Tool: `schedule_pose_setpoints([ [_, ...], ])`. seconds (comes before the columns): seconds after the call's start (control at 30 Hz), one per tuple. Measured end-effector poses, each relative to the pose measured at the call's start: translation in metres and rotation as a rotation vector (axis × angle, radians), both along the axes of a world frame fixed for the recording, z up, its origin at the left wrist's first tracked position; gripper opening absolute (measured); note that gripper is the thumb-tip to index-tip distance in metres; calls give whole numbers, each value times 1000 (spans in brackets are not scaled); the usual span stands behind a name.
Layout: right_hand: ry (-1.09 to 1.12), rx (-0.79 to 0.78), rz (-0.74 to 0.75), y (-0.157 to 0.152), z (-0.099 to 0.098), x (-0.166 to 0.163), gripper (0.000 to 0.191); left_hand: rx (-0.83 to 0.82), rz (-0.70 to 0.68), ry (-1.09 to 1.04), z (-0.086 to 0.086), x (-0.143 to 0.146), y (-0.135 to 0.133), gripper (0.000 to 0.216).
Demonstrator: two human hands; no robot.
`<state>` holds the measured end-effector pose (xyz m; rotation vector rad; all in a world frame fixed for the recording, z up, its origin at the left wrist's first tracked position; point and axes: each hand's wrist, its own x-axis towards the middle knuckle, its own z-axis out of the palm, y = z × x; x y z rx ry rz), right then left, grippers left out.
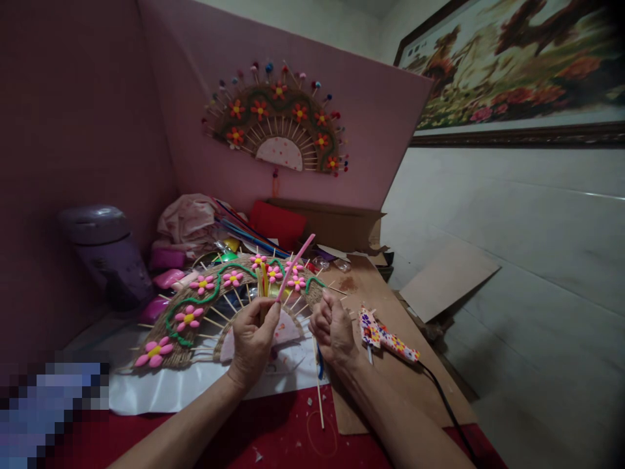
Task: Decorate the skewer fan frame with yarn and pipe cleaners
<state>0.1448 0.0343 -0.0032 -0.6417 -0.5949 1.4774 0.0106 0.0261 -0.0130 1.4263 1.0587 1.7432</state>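
Left hand (254, 335) pinching a slim pink strip (297, 264), slanted upward; right hand (334, 329) curled in beside it (on what, can't tell); just beyond, a half-round fan (209, 306) of coarse twine, plump pink-petalled flowers (189, 318), wavy green cord (195, 301); farther back, a second fan (279, 153) against a pink panel (371, 111).

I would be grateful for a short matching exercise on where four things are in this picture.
1. Pink strip
2. Flower-patterned corded tool
3. Purple container
4. Orange-flowered fan

A. On the brown cardboard
B. Against the pink panel
C. In the left hand
D. Left of the crumpled cloth

Pairs: 1-C, 2-A, 3-D, 4-B.
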Motion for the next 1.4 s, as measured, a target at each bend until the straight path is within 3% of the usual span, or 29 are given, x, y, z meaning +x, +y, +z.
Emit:
schedule_pose_setpoints([
  [0.93,-30,36,-47,-2,-2,-3,47,22,-1,42,-5,-1,2,15],
  [1.4,-99,68,-75,-3,-1,-4,50,-50,-26,3,-4,0,-1,20],
])
